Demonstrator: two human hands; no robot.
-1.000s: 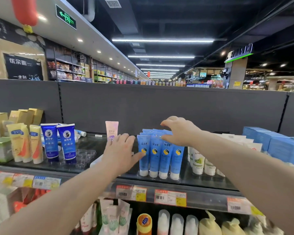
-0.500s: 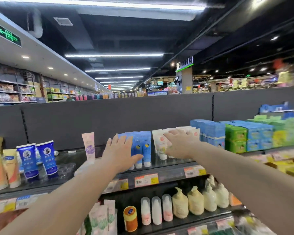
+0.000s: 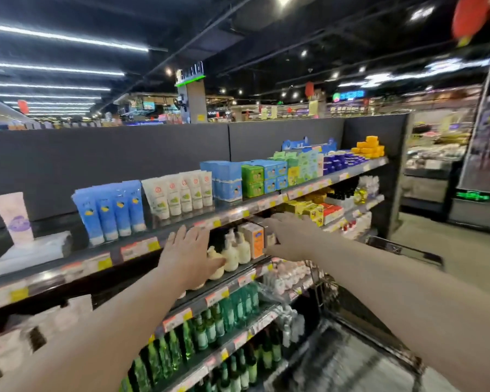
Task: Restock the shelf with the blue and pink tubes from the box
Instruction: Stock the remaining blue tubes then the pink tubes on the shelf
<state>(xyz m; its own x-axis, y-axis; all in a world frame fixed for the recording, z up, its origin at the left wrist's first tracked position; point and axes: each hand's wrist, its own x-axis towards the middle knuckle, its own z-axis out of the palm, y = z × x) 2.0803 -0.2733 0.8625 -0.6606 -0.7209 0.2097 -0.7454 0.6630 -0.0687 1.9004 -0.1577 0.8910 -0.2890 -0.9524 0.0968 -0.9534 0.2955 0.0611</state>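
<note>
Several blue tubes (image 3: pixel 112 212) stand capped-end down in a row on the top shelf (image 3: pixel 181 226). One pink tube (image 3: pixel 13 217) stands alone at the far left, behind a flat white pack (image 3: pixel 31 251). My left hand (image 3: pixel 188 254) is stretched out with straight fingers, empty, in front of the shelf below the blue tubes. My right hand (image 3: pixel 287 236) reaches forward, also empty, fingers relaxed, near an orange-and-white carton (image 3: pixel 255 240) on the second shelf. The box is not in view.
White tubes (image 3: pixel 181 195) and blue, green and yellow cartons (image 3: pixel 255 176) fill the top shelf to the right. Cream pump bottles (image 3: pixel 232 253) stand on the second shelf, green bottles (image 3: pixel 210 332) lower down. A metal trolley (image 3: pixel 385 340) stands at the lower right beside the aisle floor.
The view has swung to the right, so the tubes now lie at the left. Both hands have drifted away from the blue tubes and down toward the second shelf.
</note>
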